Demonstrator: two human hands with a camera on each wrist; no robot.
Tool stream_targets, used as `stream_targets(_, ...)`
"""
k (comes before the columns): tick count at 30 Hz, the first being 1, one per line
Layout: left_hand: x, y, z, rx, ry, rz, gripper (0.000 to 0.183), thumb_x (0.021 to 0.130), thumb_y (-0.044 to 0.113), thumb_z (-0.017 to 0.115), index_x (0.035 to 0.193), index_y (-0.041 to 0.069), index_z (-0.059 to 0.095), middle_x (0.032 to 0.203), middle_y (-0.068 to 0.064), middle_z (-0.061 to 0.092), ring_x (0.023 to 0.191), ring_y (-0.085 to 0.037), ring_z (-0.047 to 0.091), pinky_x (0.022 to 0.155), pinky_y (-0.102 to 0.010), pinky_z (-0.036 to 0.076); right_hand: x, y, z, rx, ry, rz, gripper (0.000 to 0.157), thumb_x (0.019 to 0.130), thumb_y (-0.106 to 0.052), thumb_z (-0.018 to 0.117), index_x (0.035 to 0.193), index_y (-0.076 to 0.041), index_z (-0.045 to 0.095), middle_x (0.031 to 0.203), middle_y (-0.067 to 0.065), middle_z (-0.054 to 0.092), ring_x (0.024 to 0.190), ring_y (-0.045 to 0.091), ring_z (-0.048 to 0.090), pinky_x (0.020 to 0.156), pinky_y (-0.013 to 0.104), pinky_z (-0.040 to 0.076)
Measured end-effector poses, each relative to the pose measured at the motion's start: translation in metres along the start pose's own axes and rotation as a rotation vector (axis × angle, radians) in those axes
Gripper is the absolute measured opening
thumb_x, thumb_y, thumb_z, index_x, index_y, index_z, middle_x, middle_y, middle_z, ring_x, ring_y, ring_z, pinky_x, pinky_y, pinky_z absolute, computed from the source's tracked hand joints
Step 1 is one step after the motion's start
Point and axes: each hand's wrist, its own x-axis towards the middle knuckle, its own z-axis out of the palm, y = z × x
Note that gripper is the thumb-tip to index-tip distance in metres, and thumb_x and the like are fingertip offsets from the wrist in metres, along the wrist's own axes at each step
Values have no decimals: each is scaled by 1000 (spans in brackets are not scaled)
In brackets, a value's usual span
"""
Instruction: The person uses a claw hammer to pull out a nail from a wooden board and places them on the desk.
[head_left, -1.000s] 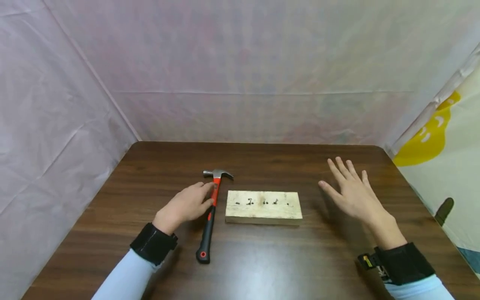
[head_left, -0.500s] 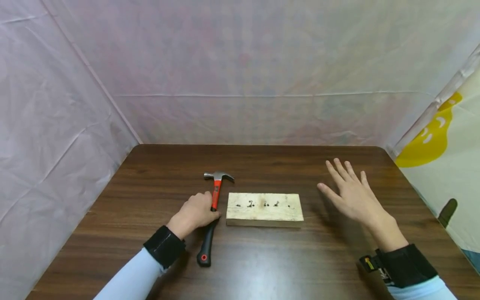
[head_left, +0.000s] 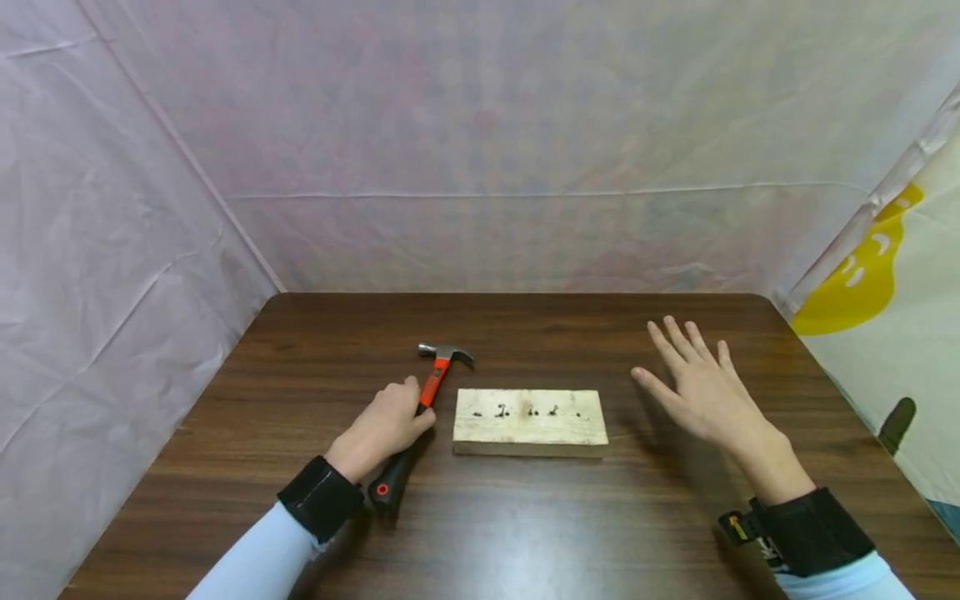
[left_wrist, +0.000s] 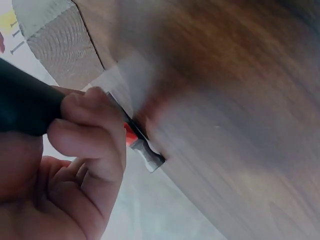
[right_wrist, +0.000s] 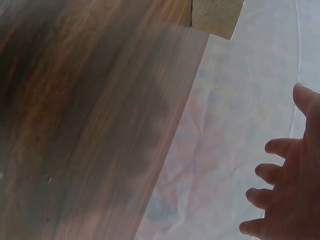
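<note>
A claw hammer with a red and black handle and a metal head is gripped around mid-handle by my left hand. Its head points away from me and its butt end sticks out below the hand. In the left wrist view the fingers curl round the dark handle. To the right of the hammer lies a pale wooden block with several dark nails or marks in a row on top. My right hand is spread flat, right of the block, fingers straight and holding nothing.
The brown wood-grain table carries the block and bears a bright glare near the front. Pale fabric sheets hang behind and to the left; one with a yellow figure hangs at the right.
My left hand has moved onto the hammer handle and taken hold of it. The hammer is now turned, its butt swung left and its head slightly right. The right hand has barely moved.
</note>
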Motion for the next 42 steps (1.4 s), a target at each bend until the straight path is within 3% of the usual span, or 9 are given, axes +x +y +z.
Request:
stream_targets(6, -1, 1, 1, -17, 43, 20, 18, 88, 14, 61, 93, 2, 48, 65, -4, 45, 47, -15, 47, 38, -24, 39, 1, -4, 0, -7, 16, -19, 78, 102, -58, 37, 158, -12, 10, 160, 10, -2, 146, 38, -3, 108, 60, -12)
stream_targets(11, -2, 1, 1, -20, 152, 68, 19, 87, 13, 62, 87, 6, 44, 62, 0, 40, 45, -15, 46, 35, -23, 36, 2, -8, -1, -3, 18, -40, 77, 103, -57, 37, 159, -13, 8, 160, 9, -3, 146, 38, -3, 108, 57, -15)
stream_targets(17, -6, 5, -1, -3, 285, 181, 16, 88, 11, 62, 93, 4, 48, 58, 2, 41, 40, -10, 42, 32, -20, 31, 4, -15, 1, 3, 13, -69, 76, 103, -57, 37, 159, -17, 7, 160, 5, -5, 147, 32, -6, 111, 53, -13)
stream_targets(22, -9, 12, -5, 58, 362, 317, 22, 90, 12, 62, 104, 1, 50, 55, 6, 39, 40, -7, 39, 32, -17, 28, 8, -23, 1, -1, 28, -116, 75, 103, -55, 39, 159, -17, 6, 160, 4, -4, 147, 29, -6, 112, 53, -10)
stream_targets(28, -15, 24, -8, 76, 362, 433, 22, 91, 12, 62, 107, 3, 51, 55, 10, 34, 40, -3, 36, 33, -15, 27, 12, -36, 2, -15, 52, -188, 76, 102, -52, 46, 159, -16, 11, 160, 4, 0, 148, 28, -1, 114, 53, -1)
stream_targets(35, -21, 36, -4, 36, 327, 493, 24, 90, 15, 63, 108, 3, 53, 56, 12, 36, 42, -2, 38, 35, -14, 29, 15, -50, 5, -63, 111, -253, 79, 98, -49, 57, 158, -15, 18, 160, 4, 3, 148, 26, 4, 116, 48, 6)
stream_targets(42, -26, 45, 0, -34, 282, 556, 25, 90, 15, 63, 110, 3, 54, 58, 13, 35, 44, -1, 39, 37, -13, 31, 19, -62, 8, -62, 203, -371, 83, 93, -40, 68, 157, -13, 22, 160, 4, 8, 148, 25, 8, 116, 44, 11)
